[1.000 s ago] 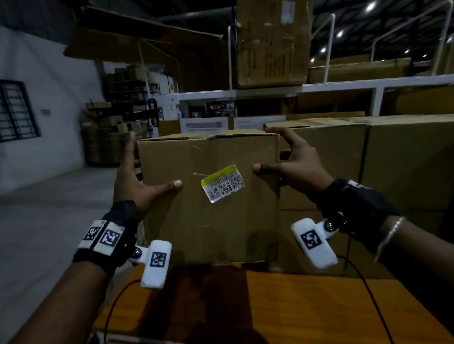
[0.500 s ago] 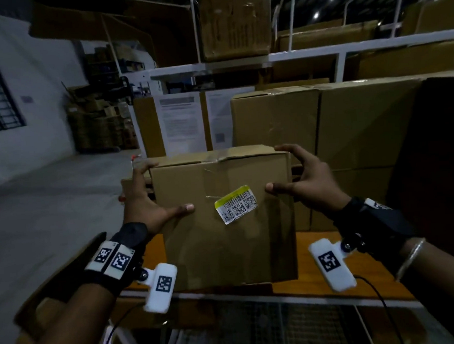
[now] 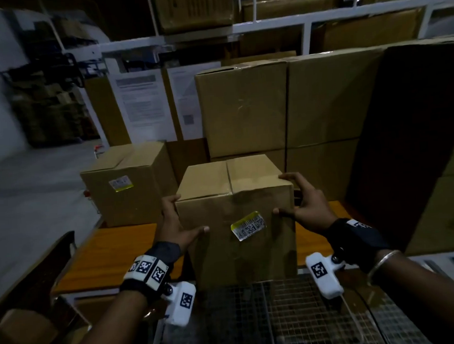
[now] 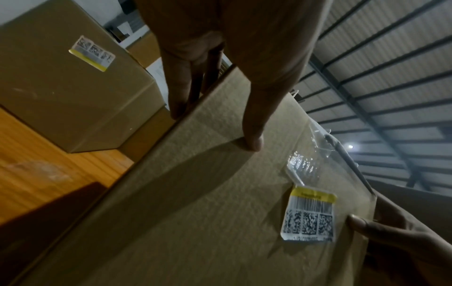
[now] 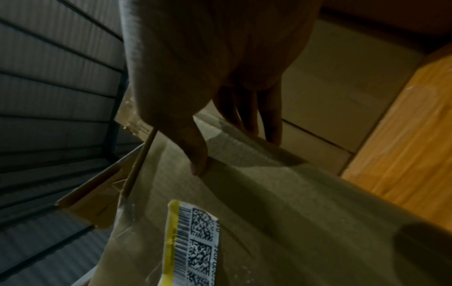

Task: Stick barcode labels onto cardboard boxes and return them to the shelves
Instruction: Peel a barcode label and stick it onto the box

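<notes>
Squeezing the box (image 3: 237, 224) w/ left hand (image 3: 177, 225) & right hand (image 3: 309, 206) clamped on its sides at the shelf (image 3: 114, 256) front edge, label (image 3: 248, 225) facing out, the grip is friction only, so it may slip or clip the neighbouring box (image 3: 127, 183).

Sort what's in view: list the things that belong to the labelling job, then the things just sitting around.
Job:
- held box, gripped by left hand and right hand
- barcode label on its front
- labelled box on the shelf
- wooden shelf board

Just around:
- stacked plain boxes
- printed sheets
- wire mesh
</notes>
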